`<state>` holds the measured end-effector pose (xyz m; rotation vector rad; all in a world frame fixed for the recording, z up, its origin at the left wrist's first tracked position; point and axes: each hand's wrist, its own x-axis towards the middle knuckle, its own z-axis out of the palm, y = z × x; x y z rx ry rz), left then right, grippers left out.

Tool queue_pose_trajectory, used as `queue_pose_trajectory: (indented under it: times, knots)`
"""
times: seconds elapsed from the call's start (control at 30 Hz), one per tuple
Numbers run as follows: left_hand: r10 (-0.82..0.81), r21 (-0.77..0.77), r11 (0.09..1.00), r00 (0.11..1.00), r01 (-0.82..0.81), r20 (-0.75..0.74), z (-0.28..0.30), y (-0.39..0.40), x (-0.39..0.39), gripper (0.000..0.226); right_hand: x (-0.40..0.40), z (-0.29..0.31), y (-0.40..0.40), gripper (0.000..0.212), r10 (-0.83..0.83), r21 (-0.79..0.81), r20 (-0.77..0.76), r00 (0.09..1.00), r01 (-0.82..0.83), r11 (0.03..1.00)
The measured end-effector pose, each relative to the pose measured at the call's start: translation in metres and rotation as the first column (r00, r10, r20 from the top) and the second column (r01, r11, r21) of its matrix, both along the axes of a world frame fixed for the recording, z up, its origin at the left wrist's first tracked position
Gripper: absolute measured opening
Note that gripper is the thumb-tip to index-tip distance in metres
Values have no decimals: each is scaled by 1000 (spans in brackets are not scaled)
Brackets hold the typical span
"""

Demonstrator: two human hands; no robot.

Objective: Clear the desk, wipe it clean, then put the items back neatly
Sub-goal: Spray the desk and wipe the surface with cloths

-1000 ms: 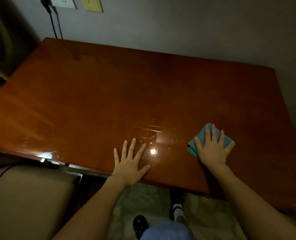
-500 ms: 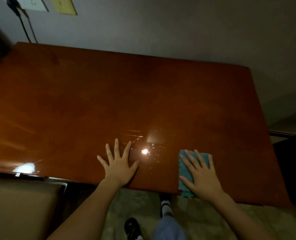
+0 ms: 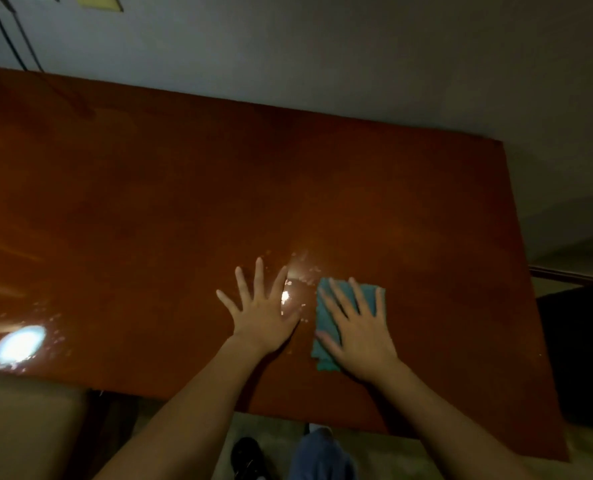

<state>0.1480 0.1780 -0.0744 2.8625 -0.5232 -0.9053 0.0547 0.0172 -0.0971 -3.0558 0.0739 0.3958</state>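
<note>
Near the worktop's (image 3: 184,185) front edge, your right hand (image 3: 361,336) presses the teal cloth (image 3: 326,355) flat with straight, spread fingers to wipe; your left hand (image 3: 265,315), fingers splayed, braces just beside it.

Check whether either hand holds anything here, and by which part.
Nothing is gripped. The right hand presses flat on the middle of the teal cloth; the left hand rests flat on the bare desk.

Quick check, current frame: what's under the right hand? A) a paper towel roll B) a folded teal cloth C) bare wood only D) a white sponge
B: the right hand lies flat with straight fingers on the folded teal cloth, pressing it to the glossy reddish-brown wooden desk.
</note>
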Motion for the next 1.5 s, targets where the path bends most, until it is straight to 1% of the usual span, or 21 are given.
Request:
queue_pose_trajectory:
  times: [0.07,0.13,0.2,0.27,0.37,0.43,0.5,0.6,0.67,0.73,0.8,0.87,0.97,1.07,1.13,1.17,1.23,1.33,1.4,1.43,1.5]
  knots:
    - [-15,11,1000,1000,15,-9,3,-8,8,76,-23,1,-28,68,169,-3,-72,983,-169,986]
    - [-21,2,1000,1000,21,-11,5,-16,17,76,-39,3,-64,69,187,-7,-96,978,-189,982]
    - [-28,2,1000,999,28,-14,6,-23,23,75,-42,6,-97,70,69,-36,-117,991,-74,997]
    - [-27,-4,1000,999,27,-18,5,-28,27,75,-27,6,-120,76,-115,-46,-60,992,113,993]
    - [-13,-12,1000,1000,13,-10,2,-31,30,76,31,7,-122,79,-419,-2,-41,907,420,908]
    - [-13,-16,1000,1000,13,-14,2,-34,31,76,71,9,-105,72,-488,-11,-25,872,488,873]
    - [-17,-7,1000,1000,17,-13,3,-37,35,77,96,7,-81,69,-409,6,-38,912,409,912]
    - [-32,9,999,999,32,-23,7,-43,46,78,89,0,-50,72,-127,3,-3,992,127,992]
    - [-54,25,998,998,55,-22,8,-47,56,80,64,0,-52,71,53,-4,7,999,-53,999]
    - [-74,45,996,997,75,-16,8,-52,64,81,38,1,-75,68,214,-7,-47,976,-215,977]
    - [-72,48,996,997,73,-13,8,-57,70,80,22,4,-108,69,284,-12,-69,956,-286,958]
    - [-66,38,997,998,67,-20,8,-62,75,79,20,5,-144,69,206,-25,-86,975,-208,978]
    - [-79,33,996,997,80,-11,8,-67,84,80,45,6,-187,75,-113,-20,-44,993,112,994]
    - [-73,40,996,997,74,-13,9,-70,92,80,98,8,-193,80,-400,-4,-9,917,400,917]
    - [-48,36,998,999,49,-18,9,-76,98,79,141,11,-179,73,-484,2,-21,875,484,875]
    - [-34,31,999,999,35,-18,9,-80,101,78,159,10,-169,71,-468,13,-28,883,469,883]
    - [-1,17,1000,1000,2,-18,9,-89,109,77,179,9,-148,70,-357,25,-27,934,358,933]
    - [39,8,999,999,-39,-18,11,-103,117,76,160,5,-131,72,-40,7,25,999,39,999]
    - [36,11,999,999,-36,-1,12,-114,122,76,128,6,-139,70,163,10,-3,987,-163,987]
    - [20,12,1000,1000,-20,7,12,-120,123,76,114,6,-152,69,226,11,-44,973,-226,974]
    - [-15,5,1000,1000,15,17,11,-134,127,76,94,6,-185,69,257,8,-73,964,-257,966]
